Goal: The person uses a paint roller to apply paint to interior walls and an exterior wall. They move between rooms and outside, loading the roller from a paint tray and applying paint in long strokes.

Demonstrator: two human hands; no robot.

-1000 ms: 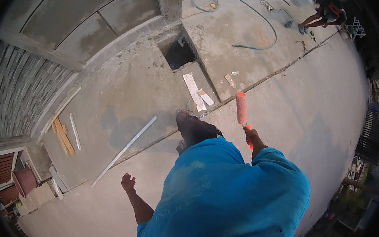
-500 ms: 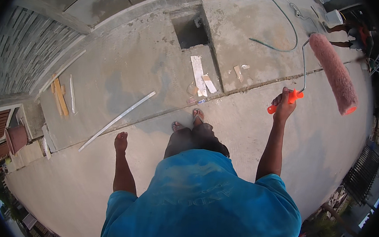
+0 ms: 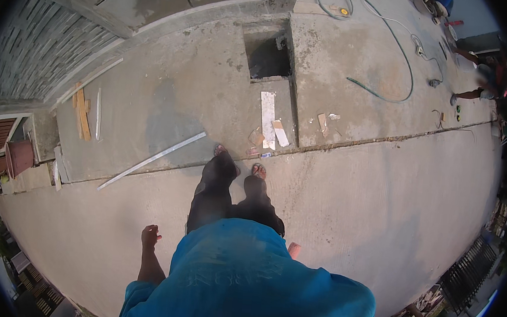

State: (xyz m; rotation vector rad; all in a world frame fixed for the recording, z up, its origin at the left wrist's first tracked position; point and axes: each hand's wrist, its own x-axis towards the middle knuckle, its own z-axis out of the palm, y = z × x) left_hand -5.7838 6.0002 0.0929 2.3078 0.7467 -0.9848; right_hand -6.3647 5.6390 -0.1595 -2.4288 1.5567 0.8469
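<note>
I stand on a concrete slab in a blue shirt and dark trousers, sandalled feet at a seam in the concrete. My left hand hangs by my left hip with its fingers loosely curled and nothing in it. Only a small part of my right hand shows behind my right hip, and its fingers are hidden. No tool is in view near either hand.
A square opening in the concrete lies ahead, with white board pieces just before my feet. A long pale strip lies to the left, wooden offcuts farther left. A hose curls at the back right, near another person.
My right arm, which held an orange-handled paint roller up at the right, has dropped behind my hip, and the roller is out of view. My left hand has lowered to my side.
</note>
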